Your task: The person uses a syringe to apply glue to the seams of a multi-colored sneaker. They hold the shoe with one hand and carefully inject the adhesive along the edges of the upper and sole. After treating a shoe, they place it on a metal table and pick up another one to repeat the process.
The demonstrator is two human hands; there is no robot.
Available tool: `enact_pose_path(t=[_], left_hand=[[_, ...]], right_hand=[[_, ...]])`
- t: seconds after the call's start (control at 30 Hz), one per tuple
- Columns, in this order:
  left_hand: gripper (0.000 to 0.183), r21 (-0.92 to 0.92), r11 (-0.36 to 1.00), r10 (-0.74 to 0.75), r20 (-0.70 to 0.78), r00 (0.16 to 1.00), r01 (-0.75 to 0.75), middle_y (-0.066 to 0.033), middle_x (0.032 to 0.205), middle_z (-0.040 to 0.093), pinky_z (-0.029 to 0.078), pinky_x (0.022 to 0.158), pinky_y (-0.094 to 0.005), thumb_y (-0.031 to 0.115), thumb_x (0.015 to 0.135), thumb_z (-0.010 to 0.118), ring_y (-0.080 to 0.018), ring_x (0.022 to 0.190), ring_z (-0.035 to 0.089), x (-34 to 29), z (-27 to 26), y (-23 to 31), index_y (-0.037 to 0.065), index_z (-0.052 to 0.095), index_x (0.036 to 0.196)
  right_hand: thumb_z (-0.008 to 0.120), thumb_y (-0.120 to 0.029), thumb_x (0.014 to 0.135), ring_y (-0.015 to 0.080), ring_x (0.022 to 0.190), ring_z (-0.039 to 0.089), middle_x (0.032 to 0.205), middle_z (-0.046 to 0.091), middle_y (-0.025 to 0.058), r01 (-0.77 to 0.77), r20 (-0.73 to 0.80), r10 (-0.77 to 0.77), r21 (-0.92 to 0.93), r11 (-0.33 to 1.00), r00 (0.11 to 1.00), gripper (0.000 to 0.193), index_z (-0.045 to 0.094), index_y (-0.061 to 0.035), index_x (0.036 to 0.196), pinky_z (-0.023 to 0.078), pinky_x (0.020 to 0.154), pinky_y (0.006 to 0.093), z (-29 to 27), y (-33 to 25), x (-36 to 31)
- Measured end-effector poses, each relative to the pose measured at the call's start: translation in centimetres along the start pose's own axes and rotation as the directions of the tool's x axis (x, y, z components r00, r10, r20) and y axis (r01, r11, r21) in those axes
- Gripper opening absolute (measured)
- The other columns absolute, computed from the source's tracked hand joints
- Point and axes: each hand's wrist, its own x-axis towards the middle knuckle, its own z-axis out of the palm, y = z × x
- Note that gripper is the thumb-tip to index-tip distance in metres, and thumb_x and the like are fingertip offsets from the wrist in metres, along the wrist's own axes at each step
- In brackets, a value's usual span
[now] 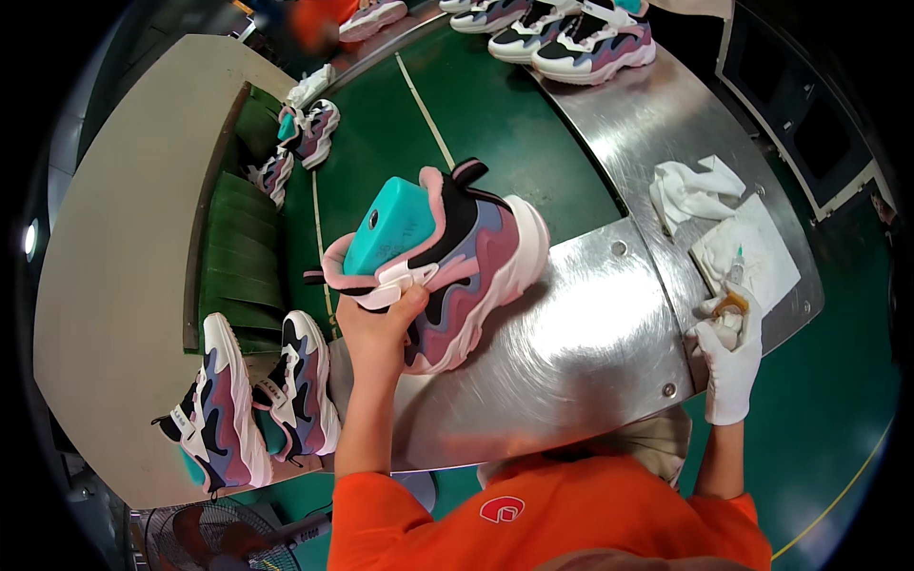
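My bare left hand is closed on the front of a chunky sneaker in pink, mauve, black and white, tilted above the metal table. A turquoise shoe last fills the sneaker's opening. Out to the right, my right hand, in a white glove, has its fingers wrapped round a slim syringe with a green tip and an amber-coloured part. The syringe's tip points away from me, over a white sheet. Part of the syringe is hidden by the gloved fingers.
A crumpled white cloth lies beside the sheet on the metal table. Two sneakers rest at the near left. Several more sneakers stand at the far right; others are on the green conveyor belt. A fan stands at the lower left.
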Motion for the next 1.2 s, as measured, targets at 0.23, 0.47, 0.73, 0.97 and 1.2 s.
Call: enact_pose_path(t=[0.23, 0.47, 0.73, 0.97, 1.2], left_hand=[[0.081, -0.069, 0.978, -0.181, 0.168, 0.969, 0.195, -0.0076, 0.111, 0.059, 0.050, 0.082, -0.0280, 0.024, 0.066, 0.084, -0.0146, 0.095, 0.060, -3.1, -0.6, 0.3, -0.002, 0.042, 0.130], [0.097, -0.155, 0.981, -0.070, 0.297, 0.952, 0.120, -0.0089, 0.112, 0.058, 0.051, 0.084, -0.0306, 0.026, 0.056, 0.093, -0.0173, 0.100, 0.060, -5.5, 2.1, 1.7, 0.001, 0.033, 0.129], [0.097, -0.129, 0.975, -0.134, 0.309, 0.942, 0.181, -0.0082, 0.111, 0.058, 0.050, 0.087, -0.0306, 0.024, 0.056, 0.093, -0.0176, 0.101, 0.060, -7.0, 1.6, 2.1, 0.001, 0.034, 0.130], [0.091, -0.132, 0.976, -0.123, 0.335, 0.934, 0.175, -0.0088, 0.112, 0.059, 0.051, 0.086, -0.0305, 0.019, 0.058, 0.092, -0.0178, 0.100, 0.061, -7.9, 2.1, 3.3, 0.000, 0.038, 0.129], [0.076, -0.040, 0.983, -0.153, 0.378, 0.913, 0.181, -0.0092, 0.109, 0.062, 0.052, 0.083, -0.0308, 0.011, 0.066, 0.086, -0.0171, 0.095, 0.063, -8.3, 4.0, 4.3, -0.002, 0.044, 0.127]], right_hand=[[0.065, 0.010, 0.069, 0.0228, 0.105, 0.062, 0.108, 0.056, 0.0099, -0.125, 0.445, -0.015, 0.283, 0.951, 0.896, 0.055, 0.050, -0.0045, 0.120, 0.052, 0.087, 0.0299, 1.9, -3.4, -0.3], [0.069, 0.001, 0.070, 0.0102, 0.088, 0.054, 0.101, 0.058, 0.0043, -0.239, 0.686, 0.075, 0.147, 0.960, 0.723, 0.035, 0.058, -0.0052, 0.102, 0.045, 0.075, 0.0216, 4.5, -5.6, -0.2], [0.068, -0.002, 0.072, 0.0069, 0.082, 0.052, 0.095, 0.057, 0.0026, -0.360, 0.673, 0.156, 0.173, 0.917, 0.722, 0.035, 0.059, -0.0013, 0.106, 0.044, 0.074, 0.0200, 3.7, -6.3, -1.9], [0.070, -0.002, 0.071, 0.0046, 0.074, 0.048, 0.088, 0.057, 0.0007, -0.304, 0.669, 0.162, 0.100, 0.947, 0.725, 0.035, 0.060, -0.0017, 0.104, 0.040, 0.067, 0.0185, 3.0, -6.3, -2.2], [0.068, 0.004, 0.070, 0.0120, 0.094, 0.059, 0.104, 0.060, 0.0069, -0.297, 0.622, 0.189, 0.074, 0.952, 0.760, 0.051, 0.053, -0.0052, 0.118, 0.048, 0.082, 0.0236, 1.3, -5.8, -1.8]])
